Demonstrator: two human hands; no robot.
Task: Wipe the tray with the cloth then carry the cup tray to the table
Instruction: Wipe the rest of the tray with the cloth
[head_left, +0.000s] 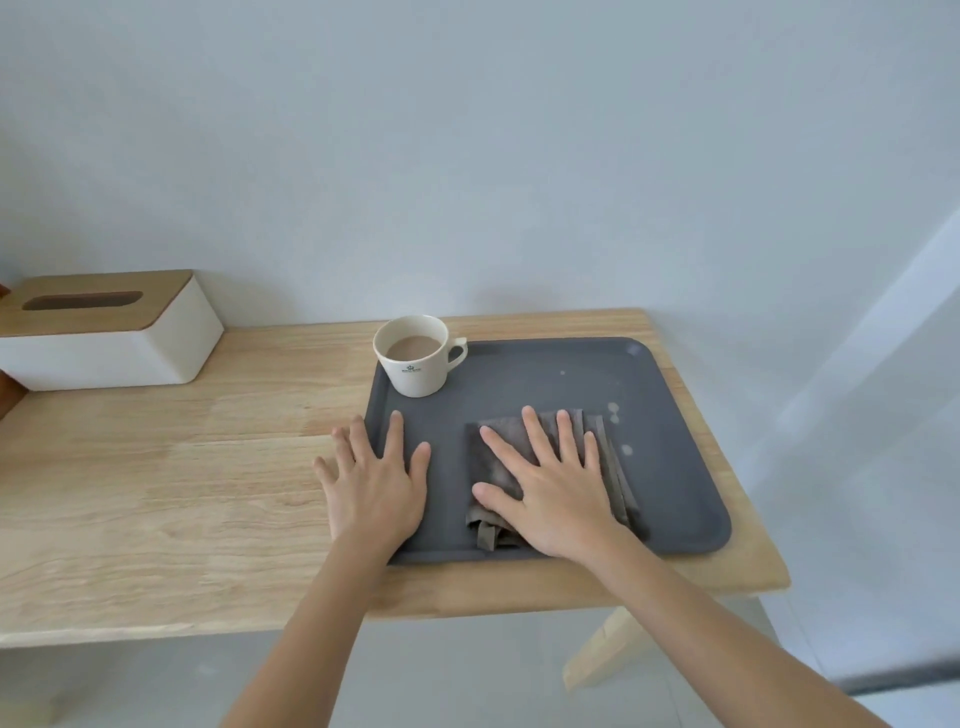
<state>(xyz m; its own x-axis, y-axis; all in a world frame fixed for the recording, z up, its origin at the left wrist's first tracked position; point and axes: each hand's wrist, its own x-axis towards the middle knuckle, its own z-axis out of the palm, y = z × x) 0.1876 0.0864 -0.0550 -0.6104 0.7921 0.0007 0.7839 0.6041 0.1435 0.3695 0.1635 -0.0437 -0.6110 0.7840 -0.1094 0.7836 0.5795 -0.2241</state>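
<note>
A dark grey tray (670, 483) lies flat on a light wooden table (171, 478), near its right end; a folded grey-brown cloth (498, 467) rests on the tray's near middle, loose strips trailing at its near and right edges. The right hand (556, 493) presses flat on the cloth, palm down, fingers spread wide and gripping nothing; the left hand (376, 480) lies flat over the tray's left rim, fingers splayed, partly on the tray and partly on the table, holding nothing. A cream cup (415, 358) of milky brown drink stands upright in the tray's far left corner, handle to the right; it bears a small dark crest and lettering too small to read. Pale spots (615, 413) mark the tray right of the cloth. A white tissue box (135, 348) with a wooden lid sits at the table's far left.
</note>
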